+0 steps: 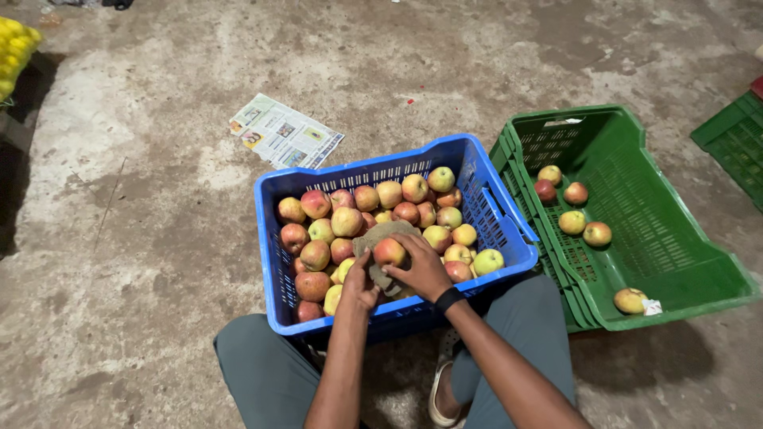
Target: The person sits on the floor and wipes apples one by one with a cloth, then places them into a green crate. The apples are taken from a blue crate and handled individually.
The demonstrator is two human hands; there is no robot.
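**Concrete floor and what sits on it**

A stained, patchy grey concrete floor [143,262] carries everything here. A blue plastic crate [493,214] stands on it near the middle, touching a green plastic crate [683,278] on its right (the green one sits tilted, its far end raised). A second green crate [735,139] shows partly at the right edge, apart from the others. A folded newspaper [284,133] lies flat beyond the blue crate, near its far left corner.
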